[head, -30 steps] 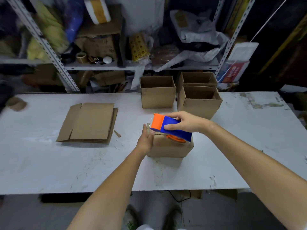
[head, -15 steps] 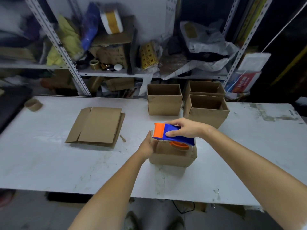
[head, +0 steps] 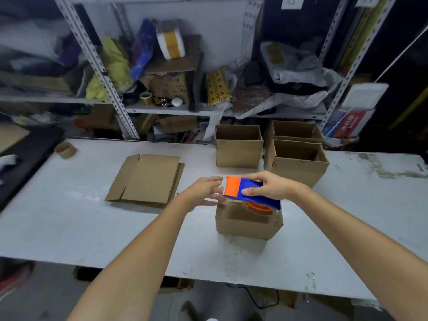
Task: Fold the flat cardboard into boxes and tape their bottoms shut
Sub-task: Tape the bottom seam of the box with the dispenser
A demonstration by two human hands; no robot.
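- The tape gun [head: 251, 193] is gripped by the right hand [head: 271, 187], over the box [head: 245, 222].
- The left hand [head: 203, 192] is held open, empty, beside the gun's orange end.

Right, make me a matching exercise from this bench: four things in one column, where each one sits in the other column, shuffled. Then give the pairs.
Things
1. tape dispenser
2. flat cardboard
3. brown roll
4. nearest box

Places
A. near the far left edge of the table
B. gripped in the right hand
C. directly below the tape dispenser
D. lying flat on the table, left of both hands

Pairs: 1-B, 2-D, 3-A, 4-C
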